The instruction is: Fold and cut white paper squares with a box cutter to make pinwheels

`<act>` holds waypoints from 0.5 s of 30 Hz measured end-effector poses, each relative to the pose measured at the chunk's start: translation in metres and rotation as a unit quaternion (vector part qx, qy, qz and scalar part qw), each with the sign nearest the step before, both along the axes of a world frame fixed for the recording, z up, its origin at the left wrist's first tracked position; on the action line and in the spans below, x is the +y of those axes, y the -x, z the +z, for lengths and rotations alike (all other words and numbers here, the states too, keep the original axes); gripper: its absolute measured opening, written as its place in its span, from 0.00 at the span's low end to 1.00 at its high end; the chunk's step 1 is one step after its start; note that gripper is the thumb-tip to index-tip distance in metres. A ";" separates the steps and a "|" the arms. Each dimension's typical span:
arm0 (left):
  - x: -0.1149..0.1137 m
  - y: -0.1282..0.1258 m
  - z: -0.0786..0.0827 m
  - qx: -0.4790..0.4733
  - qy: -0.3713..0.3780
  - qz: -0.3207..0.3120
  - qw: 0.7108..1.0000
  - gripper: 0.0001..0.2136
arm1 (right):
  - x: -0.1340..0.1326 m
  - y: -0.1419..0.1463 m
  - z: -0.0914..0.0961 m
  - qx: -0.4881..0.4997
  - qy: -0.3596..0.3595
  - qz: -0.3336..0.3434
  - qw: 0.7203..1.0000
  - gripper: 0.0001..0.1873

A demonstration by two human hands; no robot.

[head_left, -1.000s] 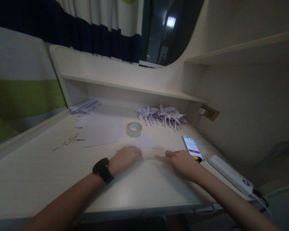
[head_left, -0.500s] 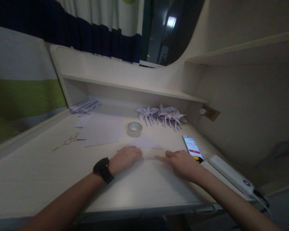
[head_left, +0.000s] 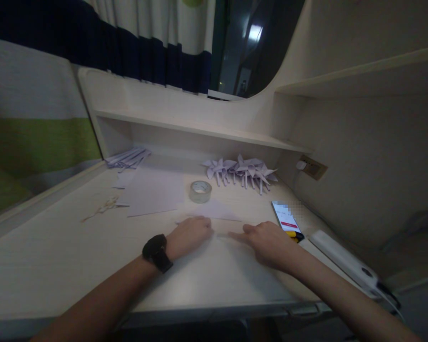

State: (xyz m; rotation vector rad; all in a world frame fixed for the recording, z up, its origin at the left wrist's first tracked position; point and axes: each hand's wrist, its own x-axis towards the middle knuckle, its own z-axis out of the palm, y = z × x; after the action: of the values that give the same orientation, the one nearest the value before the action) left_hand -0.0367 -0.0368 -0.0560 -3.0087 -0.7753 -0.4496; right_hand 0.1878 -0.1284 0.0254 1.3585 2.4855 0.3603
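My left hand [head_left: 192,231], with a black watch [head_left: 157,251] on its wrist, rests on the desk with its fingers curled closed. Across from it, my right hand [head_left: 267,241] has its index finger pointing left and the other fingers folded in. A thin pale strip [head_left: 221,234], blurred and hard to make out, runs between the two hands, its ends at my fingertips. Just beyond them lies a white piece of paper [head_left: 217,211], with a roll of clear tape [head_left: 200,192] behind it.
White sheets [head_left: 157,187] and narrow paper sticks [head_left: 130,159] lie at the back left, near small tan pieces [head_left: 109,205]. Several paper pinwheels [head_left: 249,170] stand at the back right. A phone [head_left: 286,218], a yellow-black tool [head_left: 295,235] and a long white device [head_left: 342,259] line the right side.
The view has shifted very slightly. Both hands stay in nearly the same place, with the pale strip still between them.
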 end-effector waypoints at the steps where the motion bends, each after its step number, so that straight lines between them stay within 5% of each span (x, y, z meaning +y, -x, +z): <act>1: -0.001 -0.001 0.001 0.006 -0.002 0.005 1.000 0.07 | 0.000 0.000 0.000 0.000 0.000 0.000 1.000 0.34; 8: -0.001 -0.011 0.021 0.070 0.018 0.036 0.997 0.08 | 0.002 0.000 0.001 -0.004 0.002 0.002 1.000 0.36; 15: 0.023 -0.030 0.035 0.173 0.142 0.033 0.974 0.14 | 0.002 -0.001 0.000 -0.013 0.002 0.005 1.000 0.37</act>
State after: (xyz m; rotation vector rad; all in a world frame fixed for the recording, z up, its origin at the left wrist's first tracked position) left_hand -0.0067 -0.0141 -0.0207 -3.1644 -0.9744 0.2064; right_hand 0.1885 -0.1260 0.0253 1.3303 2.4713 0.3727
